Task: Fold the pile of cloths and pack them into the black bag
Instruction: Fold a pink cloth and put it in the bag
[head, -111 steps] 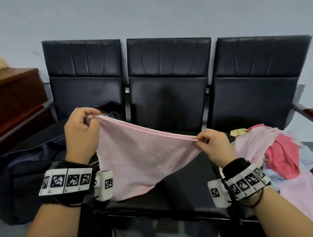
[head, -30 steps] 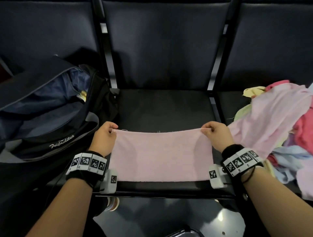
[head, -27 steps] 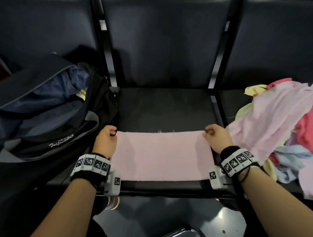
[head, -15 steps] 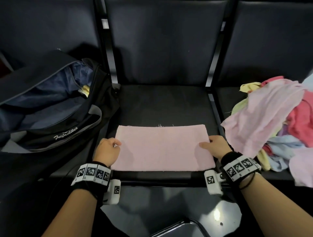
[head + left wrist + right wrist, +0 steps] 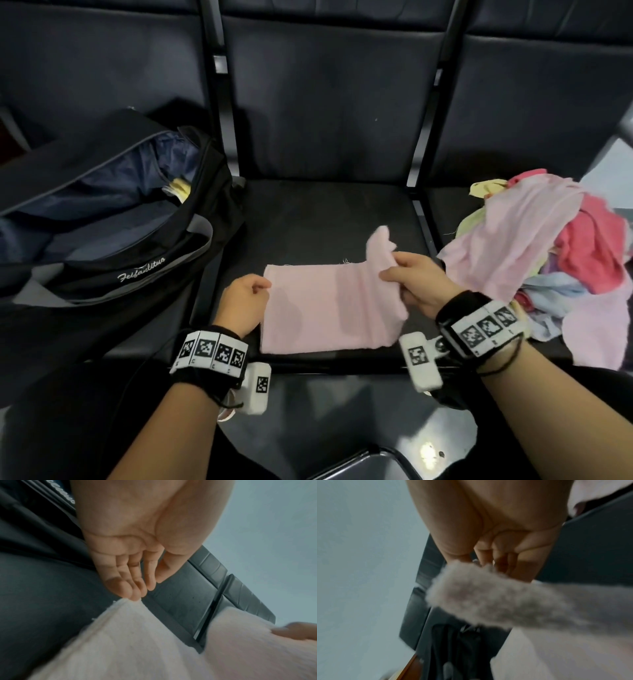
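Observation:
A pink cloth [image 5: 318,308] lies folded on the middle black seat [image 5: 308,222]. My right hand [image 5: 394,270] pinches its right end, which is raised off the seat and bent over toward the left. In the right wrist view the curled fingers [image 5: 498,555] hold the blurred cloth [image 5: 488,596]. At the cloth's left edge my left hand [image 5: 262,286] grips nothing. Seen from the left wrist, its nearly straight fingertips [image 5: 135,592] touch the corner of the cloth [image 5: 137,642]. The black bag [image 5: 144,270] stands unzipped on the left seat. The pile of cloths [image 5: 548,257] lies on the right seat.
Dark seat backs [image 5: 329,102] rise behind the three seats, with metal frame bars [image 5: 421,137] between them. Something yellow [image 5: 180,188] shows inside the bag's blue lining. A glossy dark floor [image 5: 342,428] lies below the seat's front edge.
The cloth was lowered and spread flat on the seat. In the last half second my right hand took hold of its right end and lifted it leftward; my left hand stayed at the left edge.

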{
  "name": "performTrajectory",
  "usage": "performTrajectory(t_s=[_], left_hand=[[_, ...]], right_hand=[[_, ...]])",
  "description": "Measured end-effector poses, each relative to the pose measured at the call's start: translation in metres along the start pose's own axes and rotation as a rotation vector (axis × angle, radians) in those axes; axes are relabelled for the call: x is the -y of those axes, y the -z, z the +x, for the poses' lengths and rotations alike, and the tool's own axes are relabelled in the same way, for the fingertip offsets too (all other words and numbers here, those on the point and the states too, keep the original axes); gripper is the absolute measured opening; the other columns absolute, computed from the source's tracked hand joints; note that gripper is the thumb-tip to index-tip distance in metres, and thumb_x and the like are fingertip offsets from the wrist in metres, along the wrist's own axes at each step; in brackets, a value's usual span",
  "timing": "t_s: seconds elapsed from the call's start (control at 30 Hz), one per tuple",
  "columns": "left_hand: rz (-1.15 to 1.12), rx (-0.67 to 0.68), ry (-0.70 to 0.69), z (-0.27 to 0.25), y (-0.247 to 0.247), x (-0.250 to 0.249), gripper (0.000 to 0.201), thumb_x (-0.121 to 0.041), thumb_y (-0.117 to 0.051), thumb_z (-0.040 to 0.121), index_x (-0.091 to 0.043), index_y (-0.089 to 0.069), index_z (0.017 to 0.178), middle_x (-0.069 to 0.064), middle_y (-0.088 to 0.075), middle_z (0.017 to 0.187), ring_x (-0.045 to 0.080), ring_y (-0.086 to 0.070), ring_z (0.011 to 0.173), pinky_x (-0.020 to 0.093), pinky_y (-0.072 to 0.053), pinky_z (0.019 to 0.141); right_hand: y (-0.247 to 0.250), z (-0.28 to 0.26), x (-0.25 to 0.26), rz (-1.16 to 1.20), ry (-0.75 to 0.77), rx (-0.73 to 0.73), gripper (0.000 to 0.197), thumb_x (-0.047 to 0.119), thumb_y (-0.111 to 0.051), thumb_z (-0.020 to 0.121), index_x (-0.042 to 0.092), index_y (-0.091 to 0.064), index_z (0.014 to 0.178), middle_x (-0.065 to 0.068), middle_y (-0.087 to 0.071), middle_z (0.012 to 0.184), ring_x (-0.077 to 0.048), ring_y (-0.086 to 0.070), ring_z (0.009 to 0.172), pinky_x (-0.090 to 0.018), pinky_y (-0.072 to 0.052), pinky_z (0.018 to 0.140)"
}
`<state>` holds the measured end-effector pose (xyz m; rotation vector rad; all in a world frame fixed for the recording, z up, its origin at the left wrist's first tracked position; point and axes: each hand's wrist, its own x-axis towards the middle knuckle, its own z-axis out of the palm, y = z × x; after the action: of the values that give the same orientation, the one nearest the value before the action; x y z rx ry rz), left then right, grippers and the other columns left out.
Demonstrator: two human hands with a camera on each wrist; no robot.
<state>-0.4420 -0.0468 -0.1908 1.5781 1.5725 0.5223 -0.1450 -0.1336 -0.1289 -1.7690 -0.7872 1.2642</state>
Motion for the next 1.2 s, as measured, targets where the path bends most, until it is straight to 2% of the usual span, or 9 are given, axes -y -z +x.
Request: performTrajectory(t_s=[0.13, 0.2, 0.3, 0.5, 0.6, 0.77, 0.83, 1.0, 1.2], left_hand=[[-0.399, 0.127, 0.199, -0.01, 0.0, -0.005, 0.022, -0.004, -0.05, 0.096, -0.008, -0.059, 0.115, 0.016, -0.069, 0.096, 0.024, -0.065, 0.074, 0.034, -0.053, 0.061], [-0.433, 0.152, 0.248, -0.013, -0.001, -0.003, 0.018, -0.006, -0.048, 0.098, -0.01, -0.059, 0.111, 0.016, -0.067, 0.091, 0.022, -0.062, 0.07, 0.031, -0.053, 0.058], [-0.45, 0.155, 0.288, -0.011, -0.003, 0.001, 0.026, -0.006, -0.051, 0.096, -0.01, -0.056, 0.121, 0.014, -0.063, 0.09, 0.02, -0.058, 0.068, 0.033, -0.053, 0.062], [-0.17, 0.177, 0.092, -0.011, -0.015, 0.003, 0.038, -0.011, -0.072, 0.084, -0.024, -0.059, 0.118, 0.001, -0.063, 0.094, 0.02, -0.063, 0.082, 0.036, -0.056, 0.077], [-0.017, 0.121, -0.008, -0.014, -0.023, 0.001, 0.044, -0.007, -0.076, 0.076, -0.026, -0.067, 0.114, -0.003, -0.065, 0.101, 0.018, -0.063, 0.09, 0.026, -0.05, 0.084], [-0.086, 0.039, -0.057, -0.008, -0.017, -0.002, 0.055, 0.014, -0.057, 0.073, -0.025, -0.068, 0.11, 0.009, -0.066, 0.109, 0.025, -0.065, 0.087, 0.035, -0.056, 0.084], [-0.057, 0.025, -0.047, -0.002, -0.009, 0.0, 0.056, 0.013, -0.055, 0.073, -0.024, -0.067, 0.114, 0.007, -0.066, 0.112, 0.026, -0.066, 0.096, 0.04, -0.056, 0.09], [0.23, 0.094, 0.016, -0.007, -0.004, 0.01, 0.055, 0.002, -0.065, 0.076, -0.018, -0.062, 0.128, 0.006, -0.056, 0.122, 0.025, -0.058, 0.111, 0.031, -0.046, 0.098], [0.371, 0.034, -0.205, -0.022, -0.007, -0.011, 0.042, -0.001, -0.058, 0.081, -0.028, -0.069, 0.111, -0.007, -0.052, 0.109, 0.02, -0.052, 0.107, 0.036, -0.049, 0.093]], right_hand=[[-0.083, -0.002, 0.012, -0.013, 0.057, 0.184, 0.019, 0.001, -0.062, 0.085, 0.008, -0.066, 0.103, -0.007, -0.061, 0.081, -0.015, -0.064, 0.065, -0.031, -0.055, 0.055], [-0.114, -0.003, 0.008, 0.003, 0.03, 0.24, 0.039, 0.005, -0.063, 0.089, 0.015, -0.055, 0.126, -0.012, -0.063, 0.093, -0.024, -0.07, 0.08, -0.044, -0.061, 0.069], [-0.124, -0.003, -0.007, -0.033, -0.002, 0.222, 0.047, 0.009, -0.062, 0.093, 0.008, -0.048, 0.138, -0.015, -0.059, 0.104, -0.028, -0.067, 0.096, -0.047, -0.061, 0.078], [-0.088, -0.006, -0.034, -0.14, 0.067, 0.164, 0.042, 0.003, -0.061, 0.088, 0.011, -0.058, 0.13, -0.005, -0.064, 0.093, -0.022, -0.067, 0.084, -0.036, -0.061, 0.067], [-0.078, -0.009, -0.039, -0.234, 0.126, 0.163, 0.04, 0.005, -0.063, 0.085, 0.017, -0.064, 0.123, -0.004, -0.067, 0.099, -0.028, -0.068, 0.088, -0.035, -0.061, 0.07], [-0.079, -0.014, -0.044, -0.458, 0.31, 0.196, 0.038, 0.012, -0.065, 0.084, 0.027, -0.066, 0.118, 0.009, -0.067, 0.1, -0.001, -0.062, 0.073, -0.021, -0.053, 0.081], [-0.081, -0.016, -0.045, -0.56, 0.405, 0.226, 0.037, 0.013, -0.064, 0.083, 0.027, -0.068, 0.117, 0.01, -0.064, 0.098, -0.002, -0.058, 0.074, -0.017, -0.049, 0.08], [-0.086, -0.019, -0.056, -0.954, 0.525, 0.367, 0.035, 0.019, -0.061, 0.085, 0.025, -0.067, 0.119, 0.004, -0.057, 0.106, -0.014, -0.053, 0.095, -0.032, -0.046, 0.091], [-0.084, -0.021, -0.073, -1.338, 0.715, 0.333, 0.046, 0.017, -0.059, 0.071, 0.027, -0.061, 0.116, 0.0, -0.052, 0.108, -0.025, -0.048, 0.096, -0.034, -0.036, 0.075]])
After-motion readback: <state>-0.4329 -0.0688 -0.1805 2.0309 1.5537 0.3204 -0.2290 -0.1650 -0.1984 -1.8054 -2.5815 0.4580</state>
